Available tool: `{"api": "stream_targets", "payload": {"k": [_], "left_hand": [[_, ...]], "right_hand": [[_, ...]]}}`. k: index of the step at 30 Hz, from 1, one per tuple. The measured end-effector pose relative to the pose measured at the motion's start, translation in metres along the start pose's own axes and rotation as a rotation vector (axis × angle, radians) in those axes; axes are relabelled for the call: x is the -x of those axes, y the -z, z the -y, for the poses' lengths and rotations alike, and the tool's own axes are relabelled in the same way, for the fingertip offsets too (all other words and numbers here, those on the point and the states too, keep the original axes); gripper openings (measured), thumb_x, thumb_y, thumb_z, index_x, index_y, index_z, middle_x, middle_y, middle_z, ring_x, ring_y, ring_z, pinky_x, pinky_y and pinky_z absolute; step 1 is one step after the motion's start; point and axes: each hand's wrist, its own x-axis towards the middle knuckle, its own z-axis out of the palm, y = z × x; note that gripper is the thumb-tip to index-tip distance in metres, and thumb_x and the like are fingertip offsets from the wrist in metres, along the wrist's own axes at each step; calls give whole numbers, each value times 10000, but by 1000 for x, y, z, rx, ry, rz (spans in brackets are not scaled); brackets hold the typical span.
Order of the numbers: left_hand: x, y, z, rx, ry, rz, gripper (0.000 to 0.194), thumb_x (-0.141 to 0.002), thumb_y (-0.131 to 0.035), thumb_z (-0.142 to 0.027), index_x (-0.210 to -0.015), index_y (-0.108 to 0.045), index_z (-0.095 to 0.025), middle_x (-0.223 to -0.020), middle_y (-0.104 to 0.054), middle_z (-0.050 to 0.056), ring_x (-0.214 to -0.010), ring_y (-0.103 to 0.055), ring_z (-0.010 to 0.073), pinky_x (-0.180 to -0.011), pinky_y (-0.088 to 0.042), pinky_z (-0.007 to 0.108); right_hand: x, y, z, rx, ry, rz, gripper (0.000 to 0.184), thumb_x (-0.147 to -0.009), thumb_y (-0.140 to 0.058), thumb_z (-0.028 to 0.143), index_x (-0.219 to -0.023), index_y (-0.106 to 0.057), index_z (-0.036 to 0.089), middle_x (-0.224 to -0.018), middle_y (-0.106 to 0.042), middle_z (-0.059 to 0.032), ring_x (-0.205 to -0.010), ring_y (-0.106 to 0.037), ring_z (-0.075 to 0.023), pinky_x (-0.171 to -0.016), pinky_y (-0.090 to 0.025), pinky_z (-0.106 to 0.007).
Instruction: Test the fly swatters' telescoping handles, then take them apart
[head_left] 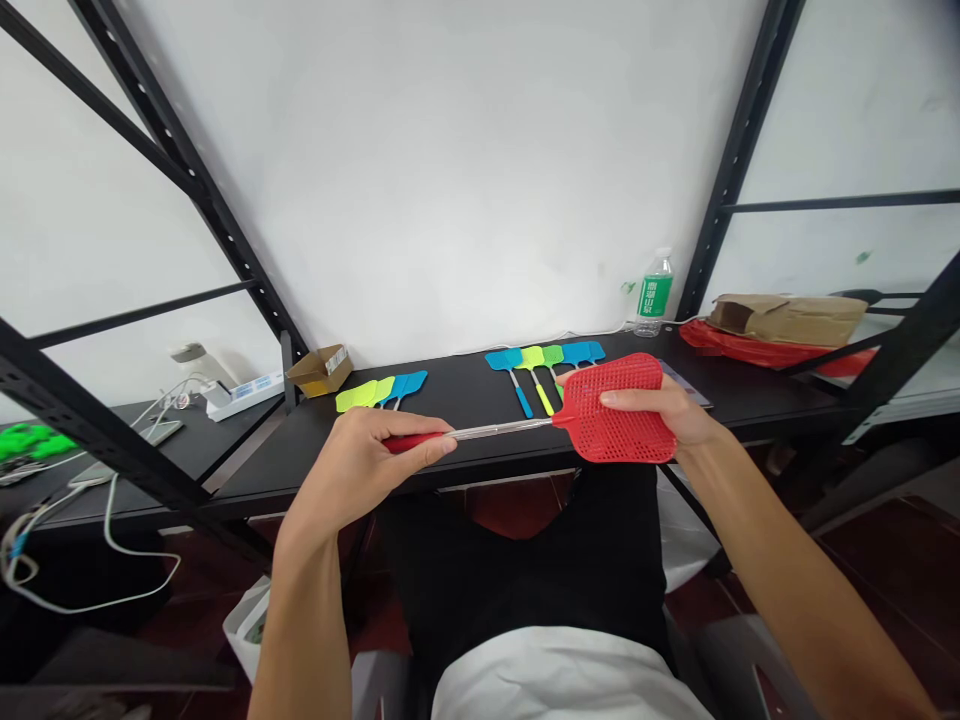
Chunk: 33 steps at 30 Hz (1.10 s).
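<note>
A red fly swatter [619, 425] with a silver metal shaft is held level between both hands, above the front edge of the black table. My left hand [379, 455] is closed around its red handle. At the other end, my right hand [664, 405] grips the perforated red head, thumb on top and the other fingers mostly hidden behind it. Beyond my left hand lies a group of yellow-green and blue fly swatters [405, 384]. Farther right, behind the red head, a second row of blue and green fly swatters [532, 357] lies with handles toward me.
A small open cardboard box [321, 370] sits at the table's back left. A water bottle [655, 295] stands at the back right, near a brown package [791, 318] on red plastic. Black metal shelf posts [739, 150] frame both sides. White cables [112, 520] hang at left.
</note>
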Motion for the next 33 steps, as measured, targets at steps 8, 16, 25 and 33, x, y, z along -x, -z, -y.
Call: {"api": "stream_targets", "payload": {"k": [8, 16, 25, 33], "left_hand": [[1, 1, -3, -48, 17, -2, 285, -858, -700, -513, -889, -830, -260, -877, -805, -13, -740, -709, 167, -688, -531, 218], [-1, -3, -9, -31, -2, 10, 307, -870, -677, -508, -892, -832, -244, -885, -804, 13, -739, -704, 185, -680, -535, 241], [-6, -14, -16, -26, -47, 36, 333, -893, -640, -520, -919, -827, -244, -847, -793, 10, -720, -687, 168, -656, -524, 240], [-6, -17, -15, -2, -31, 32, 293, -887, -667, -499, -930, -825, -256, -881, -800, -4, -731, -696, 165, -673, -517, 240]], "right_hand": [[-1, -1, 0, -1, -19, 10, 399, -819, -766, 268, -1210, -755, 185, -1030, -785, -91, -829, -742, -239, -720, -600, -340], [-1, -4, -3, 11, -19, 33, 413, -831, -756, 282, -1236, -745, 201, -1078, -779, -90, -888, -742, -257, -755, -597, -356], [-3, -15, -4, 21, -10, 83, 376, -837, -760, 298, -1203, -764, 214, -1089, -776, -86, -924, -734, -252, -788, -589, -351], [-1, -19, 3, 26, -13, 37, 398, -794, -775, 306, -1177, -773, 202, -1130, -768, -99, -1013, -724, -287, -821, -595, -372]]}}
